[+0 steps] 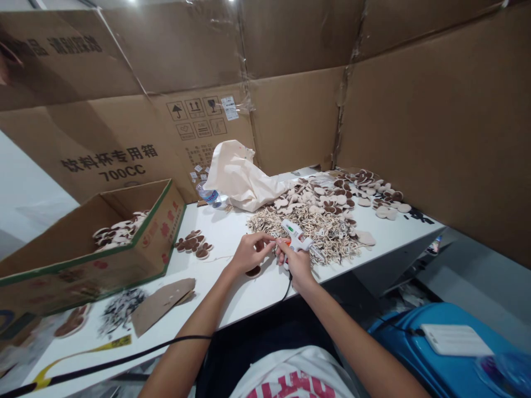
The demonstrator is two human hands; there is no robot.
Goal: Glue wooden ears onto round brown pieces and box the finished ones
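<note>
I have the right hand (pixel 297 262) wrapped round the glue gun (pixel 295 236), its orange nozzle pointing toward the left hand (pixel 250 252). The left's thumb and fingers are drawn narrow beside the nozzle; from here I can't tell whether they pinch anything. A brown disc (pixel 253 271) lies on the table (pixel 226 287) just below the left hand, partly hidden by it, and a black cord (pixel 287 290) hangs from the gun past the table edge.

Right behind the gun I see a heap of short strings (pixel 332 243), with brown and cream cutouts (pixel 309 194) piled beyond it and spreading right. A cream cloth (pixel 244 182) sits crumpled behind the strings, a clear bottle (pixel 211 195) at its left side.

Left of the hands, a small brown cluster (pixel 194 244) lies near the open box (pixel 120 257), which holds more cutouts. Closer to me are a cardboard scrap (pixel 164 304), a loose pile of grey bits (pixel 121 312) and a black cable (pixel 124 360) crossing over the left forearm.

Cardboard panels (pixel 294 121) stand round the back and right. Low on my right, a white device (pixel 455 339) rests on a blue seat (pixel 431 376).
</note>
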